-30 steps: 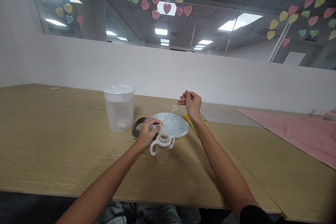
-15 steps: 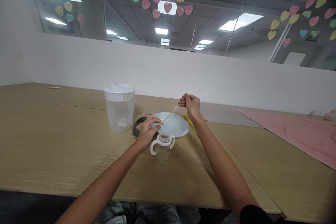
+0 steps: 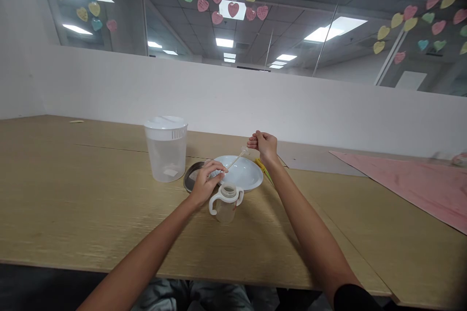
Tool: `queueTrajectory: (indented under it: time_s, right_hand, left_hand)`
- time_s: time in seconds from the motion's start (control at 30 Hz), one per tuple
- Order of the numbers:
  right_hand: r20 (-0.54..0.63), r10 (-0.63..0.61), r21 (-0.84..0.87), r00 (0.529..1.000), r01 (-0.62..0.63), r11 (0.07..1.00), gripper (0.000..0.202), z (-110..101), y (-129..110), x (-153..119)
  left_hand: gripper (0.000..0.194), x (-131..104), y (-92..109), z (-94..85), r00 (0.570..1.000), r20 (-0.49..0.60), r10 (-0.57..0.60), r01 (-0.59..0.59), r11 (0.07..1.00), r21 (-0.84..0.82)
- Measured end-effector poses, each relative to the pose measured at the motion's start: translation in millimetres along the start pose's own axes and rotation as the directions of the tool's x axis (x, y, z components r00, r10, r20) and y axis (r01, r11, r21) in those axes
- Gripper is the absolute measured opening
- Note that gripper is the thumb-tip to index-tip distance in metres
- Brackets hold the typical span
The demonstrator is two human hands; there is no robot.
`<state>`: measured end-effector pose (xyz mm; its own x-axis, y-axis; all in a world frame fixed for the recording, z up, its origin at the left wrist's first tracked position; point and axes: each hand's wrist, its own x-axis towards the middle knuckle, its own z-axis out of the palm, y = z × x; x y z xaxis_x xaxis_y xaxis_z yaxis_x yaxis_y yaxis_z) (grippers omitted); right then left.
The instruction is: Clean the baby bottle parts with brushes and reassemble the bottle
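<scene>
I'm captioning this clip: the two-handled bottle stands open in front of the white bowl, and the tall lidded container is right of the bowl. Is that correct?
Not quite: the tall lidded container stands left of the white bowl, as the head view shows. The two-handled bottle does stand open in front of the bowl.

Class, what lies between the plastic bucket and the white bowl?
The head view shows the round metal dish and the left hand between the plastic bucket and white bowl.

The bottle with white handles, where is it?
In the head view, the bottle stands on the table, on the near side of the white bowl, right of the left hand.
</scene>
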<state>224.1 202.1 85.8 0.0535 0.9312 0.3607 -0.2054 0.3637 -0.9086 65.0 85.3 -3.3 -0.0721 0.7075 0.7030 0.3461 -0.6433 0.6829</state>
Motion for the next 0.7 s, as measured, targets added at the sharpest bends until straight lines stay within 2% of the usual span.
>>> queueTrajectory:
  time_s: [0.13,0.33,0.7]
  right_hand:
    - [-0.017,-0.015,0.0,1.0,0.015,1.0,0.023,0.4,-0.5,-1.2]
    - [-0.048,-0.182,-0.027,0.982,0.18,0.983,0.022,1.7,-7.9,-5.6]
    - [-0.091,-0.25,-0.044,0.964,0.247,0.968,0.026,2.2,-14.2,-8.6]
  left_hand:
    - [0.015,-0.2,0.2,0.1,1.0,-0.005,-0.003,0.003,1.0,-0.003]
    - [0.016,-1.2,4.6,0.7,1.0,0.001,-0.03,0.03,1.0,0.006]
    - [0.018,-0.9,5.5,1.4,0.999,-0.002,-0.041,0.041,0.999,-0.001]
